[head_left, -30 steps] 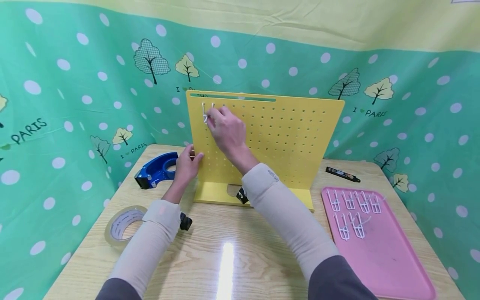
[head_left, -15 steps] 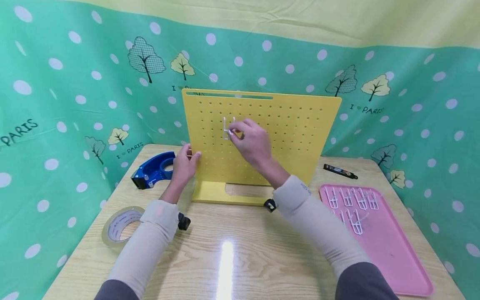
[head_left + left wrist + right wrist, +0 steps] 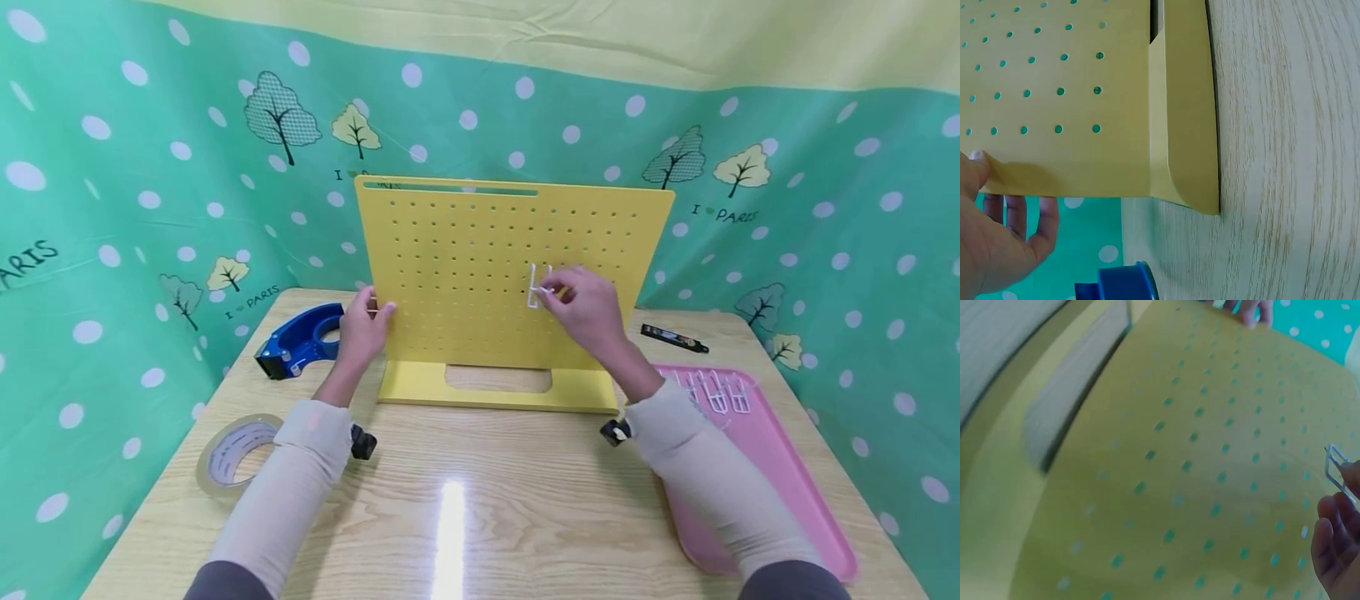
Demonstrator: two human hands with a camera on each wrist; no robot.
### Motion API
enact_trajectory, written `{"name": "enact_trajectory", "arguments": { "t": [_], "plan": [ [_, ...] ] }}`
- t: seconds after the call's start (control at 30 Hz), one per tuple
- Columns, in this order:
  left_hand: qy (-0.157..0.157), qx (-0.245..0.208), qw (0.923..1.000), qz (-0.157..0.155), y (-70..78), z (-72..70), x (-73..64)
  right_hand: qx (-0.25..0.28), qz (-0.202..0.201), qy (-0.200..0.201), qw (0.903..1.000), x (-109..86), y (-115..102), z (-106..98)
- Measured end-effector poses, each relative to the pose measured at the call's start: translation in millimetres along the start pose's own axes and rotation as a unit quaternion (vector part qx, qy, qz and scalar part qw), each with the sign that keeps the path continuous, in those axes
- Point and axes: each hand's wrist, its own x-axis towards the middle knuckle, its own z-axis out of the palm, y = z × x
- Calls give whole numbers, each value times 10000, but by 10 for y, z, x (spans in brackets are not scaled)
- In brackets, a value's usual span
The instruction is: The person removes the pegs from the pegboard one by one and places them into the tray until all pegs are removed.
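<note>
A yellow pegboard [image 3: 450,321] stands upright on its base in the middle of the table. My left hand [image 3: 363,323] grips its left edge; in the left wrist view the thumb lies on the front face and the other fingers show behind the edge. Thumb and fingertips of my right hand [image 3: 588,308] pinch a white wire pegboard hook [image 3: 533,287] in front of the board's right half. The right wrist view shows the looped end of the hook [image 3: 1327,461] sticking out past the fingertips. Part of the hook is hidden by the fingers.
On the right is a pink tray [image 3: 783,475] with several white hooks [image 3: 717,392], partly covered by my right sleeve. A black marker [image 3: 675,338] lies behind it. On the left are a blue tape dispenser [image 3: 292,337] and a tape roll [image 3: 213,454].
My right hand has carried the hook from the board's upper left corner down and across to its right half. The upper left holes now show bare. My left hand keeps its grip.
</note>
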Motion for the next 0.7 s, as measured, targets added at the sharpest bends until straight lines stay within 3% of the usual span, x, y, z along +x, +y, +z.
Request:
{"name": "enact_trajectory", "arguments": {
  "t": [0.23,0.37,0.7],
  "plan": [
    [-18,23,10000,-49,-1,14,2,-127,679,-776,9946,-324,385,-325],
    [-50,25,9999,-94,-4,20,0,-154,867,-1058,9905,-509,607,-518],
    [-39,13,10000,-67,-11,2,4,-488,1285,-1287,9821,-862,1046,-997]
  ]
}}
